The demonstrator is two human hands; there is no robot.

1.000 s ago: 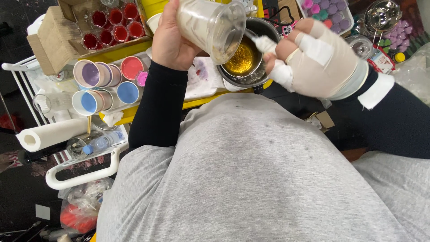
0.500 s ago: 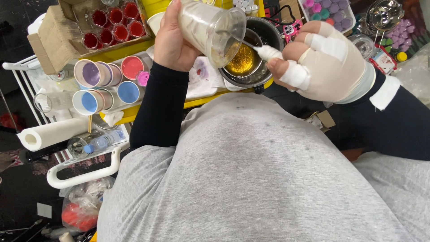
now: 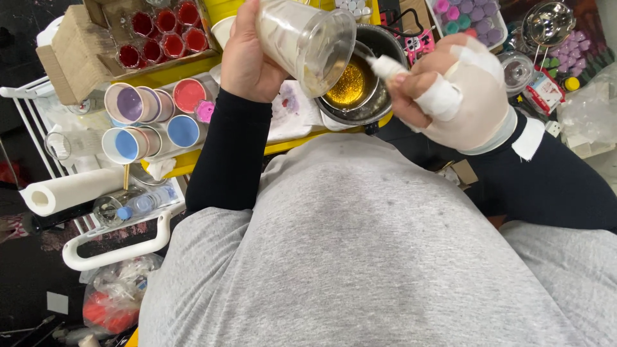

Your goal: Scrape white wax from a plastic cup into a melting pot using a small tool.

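Note:
My left hand (image 3: 247,54) grips a clear plastic cup (image 3: 305,42), tilted with its mouth toward a dark metal pot (image 3: 376,106). Pale residue clings inside the cup. The pot holds a smaller bowl of golden glittery liquid (image 3: 350,83). My right hand (image 3: 450,90), in a pale glove with white tape on the fingers, holds a white-handled tool (image 3: 384,64) whose tip reaches into the cup's mouth. Both hands hover over the pot at the edge of a yellow table (image 3: 193,160).
Round tubs of purple, blue and red colour (image 3: 151,119) lie left of the pot. A cardboard box of red-filled cups (image 3: 160,29) stands behind them. A paper towel roll (image 3: 67,193), a water bottle (image 3: 138,204) and a white cart handle (image 3: 116,247) are at left. Trays of small jars (image 3: 469,16) are at right.
My left hand has tipped the cup further down toward the pot. My right hand has moved left and brought the tool's tip into the cup's mouth.

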